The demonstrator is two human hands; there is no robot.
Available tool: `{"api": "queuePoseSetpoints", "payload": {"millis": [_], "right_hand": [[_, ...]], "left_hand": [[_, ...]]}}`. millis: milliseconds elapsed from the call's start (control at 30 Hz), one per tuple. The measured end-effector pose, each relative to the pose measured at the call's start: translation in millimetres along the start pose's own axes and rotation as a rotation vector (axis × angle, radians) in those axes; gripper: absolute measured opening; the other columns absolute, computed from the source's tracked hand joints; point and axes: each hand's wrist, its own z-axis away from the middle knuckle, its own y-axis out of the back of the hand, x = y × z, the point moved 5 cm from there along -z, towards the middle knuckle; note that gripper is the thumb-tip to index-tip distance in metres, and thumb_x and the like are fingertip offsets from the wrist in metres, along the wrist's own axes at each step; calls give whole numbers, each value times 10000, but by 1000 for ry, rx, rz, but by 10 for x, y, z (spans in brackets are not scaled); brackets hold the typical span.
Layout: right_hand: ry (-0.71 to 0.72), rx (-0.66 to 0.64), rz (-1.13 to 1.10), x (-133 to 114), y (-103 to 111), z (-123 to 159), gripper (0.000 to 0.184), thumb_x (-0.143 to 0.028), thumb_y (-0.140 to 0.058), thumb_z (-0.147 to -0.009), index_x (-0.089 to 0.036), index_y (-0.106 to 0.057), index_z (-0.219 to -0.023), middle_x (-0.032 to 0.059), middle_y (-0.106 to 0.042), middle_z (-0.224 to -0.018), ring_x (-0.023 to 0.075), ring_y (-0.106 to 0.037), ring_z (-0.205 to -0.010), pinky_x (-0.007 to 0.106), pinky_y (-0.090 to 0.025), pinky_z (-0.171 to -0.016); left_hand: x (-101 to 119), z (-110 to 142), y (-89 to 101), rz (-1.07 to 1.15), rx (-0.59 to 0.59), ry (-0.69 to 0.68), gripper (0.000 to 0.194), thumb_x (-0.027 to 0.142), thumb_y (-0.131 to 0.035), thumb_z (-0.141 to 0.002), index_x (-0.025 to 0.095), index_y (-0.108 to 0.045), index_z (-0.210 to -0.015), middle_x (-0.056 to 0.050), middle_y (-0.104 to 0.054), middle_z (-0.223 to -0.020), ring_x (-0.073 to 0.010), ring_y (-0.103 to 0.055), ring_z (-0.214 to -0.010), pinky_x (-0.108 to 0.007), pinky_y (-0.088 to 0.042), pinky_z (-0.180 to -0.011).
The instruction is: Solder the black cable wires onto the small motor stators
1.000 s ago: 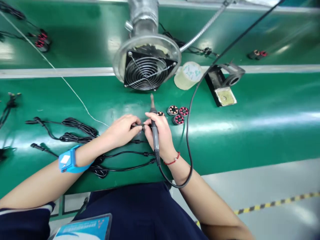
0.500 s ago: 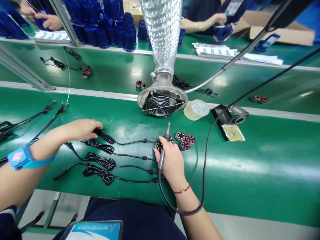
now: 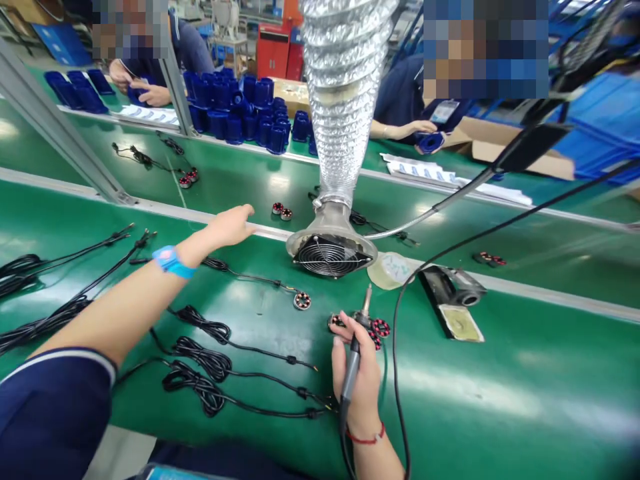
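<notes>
Bench work, ctr. frame: a person's left hand point(image 3: 227, 227) hangs by the metal rail point(image 3: 273, 232), left of ctr., fingers part-open & loosely bent w/ nothing visible in them, nr. two small rings point(image 3: 277, 209) on the green strip beyond. The right hand point(image 3: 367, 377), lower ctr., has its fingers closed round the grey handle of a soldering iron point(image 3: 352, 372), tip pointing up-frame; it overlaps a cluster of red-and-black rings point(image 3: 382, 328), tho' whether fingers touch them can't be told. Mid-frame, just left of that cluster, a lone ring point(image 3: 302, 301) lies flat w/ the end of a black cable point(image 3: 250, 275) at its edge, apparently joined; the joint's too small to check. Below, lower left of ctr., three coiled cables point(image 3: 205, 357) lie in rows, loose ends toward the right hand, no ring seen on any. By that count, approx. one pairing looks done & three cables remain unpaired, w/ the clustered rings seemingly unwired too. Also in shot: exhaust fan point(image 3: 330, 259) top ctr., tape roll point(image 3: 395, 270) beside it, iron stand point(image 3: 460, 287) at right. Bkgd., upper left & upper right, co-workers' hands point(image 3: 155, 95) hold dark-blue parts.
</notes>
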Motion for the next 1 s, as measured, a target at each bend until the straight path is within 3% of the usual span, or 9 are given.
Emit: {"api": "queuePoseSetpoints", "payload": {"millis": [167, 300, 433, 667, 833, 1000], "right_hand": [[5, 78, 67, 106, 27, -39, 329, -181, -523, -983, -197, -596, -1304, 97, -770, -1028, 187, -783, -830, 346, -665, -768], [50, 120, 108, 89, 38, -76, 312, -170, -524, -971, -200, -622, -1265, 96, -775, -994, 184, -764, -760, 345, -667, -721], [69, 138, 113, 59, 38, -103, 335, -139, -527, -961, -219, -625, -1271, 103, -778, -1026, 202, -764, -817, 362, -669, -735], [90, 132, 92, -7, 27, -139, 336, -114, -505, -949, -219, -642, -1237, 89, -772, -980, 201, -751, -817, 351, -665, -734], [104, 176, 90, 11, 68, -168, 338, -108, -496, -944, -213, -641, -1230, 88, -782, -982, 198, -766, -840, 342, -668, -758], [94, 208, 89, 30, 108, -185, 340, -107, -496, -938, -215, -643, -1225, 86, -790, -989, 199, -772, -844, 345, -670, -761]], "left_hand": [[606, -786, -172, 43, -7, 10, 907, 595, -602, -932, 167, -228, -1638, -251, -306, -1658, -390, -574, -1323, -472, -519, -1035], [722, -1050, -312, 54, -26, 36, 627, 510, -613, -979, 200, -470, -1504, -170, -471, -1550, -314, -593, -1269, -540, -530, -1036], [570, -1081, -360, 38, 44, 58, 469, 414, -623, -993, 172, -568, -1391, -143, -551, -1456, -290, -604, -1240, -527, -530, -1036], [192, -1097, -292, 12, -2, 145, 563, 532, -552, -995, 149, -550, -1409, -199, -469, -1531, -305, -633, -1197, -488, -532, -1008], [-3, -1097, -224, -9, 8, 159, 530, 498, -502, -1015, 112, -559, -1373, -232, -394, -1575, -307, -644, -1186, -459, -510, -1025], [-212, -1100, -173, -2, -5, 130, 474, 502, -550, -1006, 161, -586, -1333, -152, -575, -1406, -260, -642, -1134, -463, -541, -971]]}}
